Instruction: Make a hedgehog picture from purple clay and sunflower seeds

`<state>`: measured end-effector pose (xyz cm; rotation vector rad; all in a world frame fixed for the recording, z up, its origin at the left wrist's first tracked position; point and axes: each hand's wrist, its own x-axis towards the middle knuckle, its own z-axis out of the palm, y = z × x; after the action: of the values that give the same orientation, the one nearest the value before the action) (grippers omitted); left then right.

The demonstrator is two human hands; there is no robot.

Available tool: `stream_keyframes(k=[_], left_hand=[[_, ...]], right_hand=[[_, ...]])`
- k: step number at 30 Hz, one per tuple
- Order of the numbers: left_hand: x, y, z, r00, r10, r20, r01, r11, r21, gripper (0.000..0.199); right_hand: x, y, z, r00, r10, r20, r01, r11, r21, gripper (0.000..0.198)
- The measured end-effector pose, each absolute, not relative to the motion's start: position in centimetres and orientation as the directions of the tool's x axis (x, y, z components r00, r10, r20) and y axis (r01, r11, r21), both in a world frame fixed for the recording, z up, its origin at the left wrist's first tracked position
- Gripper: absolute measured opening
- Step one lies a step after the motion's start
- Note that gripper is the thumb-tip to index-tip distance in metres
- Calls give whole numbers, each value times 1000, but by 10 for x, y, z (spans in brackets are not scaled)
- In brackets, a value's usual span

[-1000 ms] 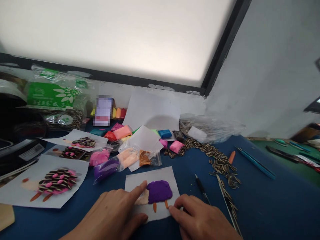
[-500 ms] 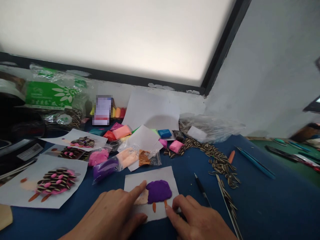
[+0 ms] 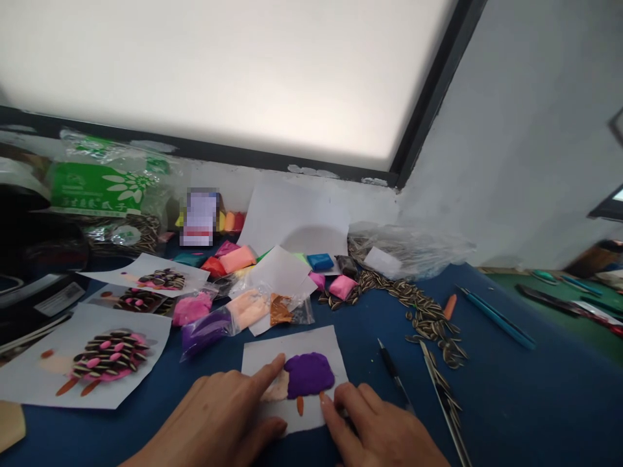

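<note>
A white sheet of paper (image 3: pixel 318 340) lies on the blue table, bearing a flat purple clay body (image 3: pixel 311 374) and a pale clay piece (image 3: pixel 276 389) on its left. Below the purple clay is one brown clay leg (image 3: pixel 300 406); a second brown clay leg (image 3: pixel 322 395) sits under the fingertips of my right hand (image 3: pixel 382 425). That hand's fingers are curled and its tips press the leg to the paper. My left hand (image 3: pixel 214 412) has its index finger stretched onto the pale piece beside the purple clay, thumb apart, steadying the sheet.
At left lie paper pictures (image 3: pixel 111 357) of seed-covered clay animals. Bagged clay, including a purple pack (image 3: pixel 207 331), stands behind the sheet. Sunflower seeds (image 3: pixel 428 308) spread rightward, near a pen (image 3: pixel 393 370), metal tweezers (image 3: pixel 445 402) and a blue tool (image 3: pixel 496 318). A phone (image 3: pixel 199 217) leans at the back.
My right hand has shifted very slightly left, its fingertips covering more of the second brown leg. My left hand stays nearly in place.
</note>
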<state>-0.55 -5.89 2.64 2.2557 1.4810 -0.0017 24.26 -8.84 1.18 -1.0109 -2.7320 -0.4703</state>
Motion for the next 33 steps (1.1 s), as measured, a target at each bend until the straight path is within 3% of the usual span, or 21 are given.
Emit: stream_keyframes(k=[6, 13, 20, 30, 33], left_hand=[[-8, -59, 23, 434, 871, -230, 872, -342, 350, 61], [-8, -59, 20, 436, 876, -206, 868, -350, 352, 61], [-8, -59, 22, 433, 876, -211, 868, -342, 360, 60], [-4, -60, 30, 420, 870, -257, 884, -329, 332, 61], [-6, -59, 28, 418, 869, -264, 884, -323, 338, 60]], right_hand=[[241, -90, 20, -688, 681, 251, 719, 687, 109, 37], [237, -89, 20, -682, 684, 260, 725, 679, 117, 40], [244, -89, 31, -614, 775, 149, 758, 632, -162, 44], [246, -90, 18, -701, 675, 230, 705, 704, 81, 36], [246, -90, 20, -698, 680, 224, 710, 699, 90, 39]])
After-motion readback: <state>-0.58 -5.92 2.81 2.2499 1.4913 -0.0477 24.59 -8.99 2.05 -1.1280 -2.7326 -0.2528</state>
